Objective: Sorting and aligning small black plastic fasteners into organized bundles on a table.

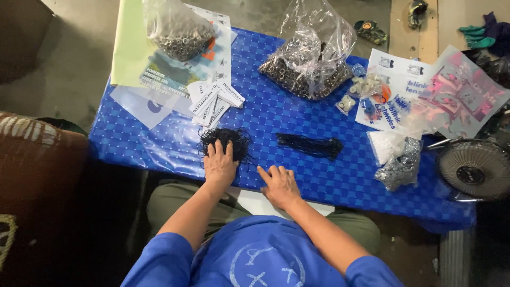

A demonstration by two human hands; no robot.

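Right hand [279, 185] flat on the blue checked bench [297, 170] near its front edge, fingers spread, grip released. Left hand [219, 162] open, fingertips pressing into a tangled heap of black cords [227, 141]. Straight bundle of black cords [311, 145] just right. Farther: stacked paper tags [215, 98], two clear bags of metal eyelets [305, 66].

Blue checked cloth [297, 114] covering the table, squares alternating light and dark blue. Black string tangle [227, 141] lying under the left hand [219, 165]; black cord bundle [311, 145] showing beside it. Clear bags [311, 56] glinting with silver-grey metal rings. White tags [215, 98] showing black print. Pale green sheet [130, 45] lying at the far corner. Person wearing a blue shirt [260, 255] with a white motif
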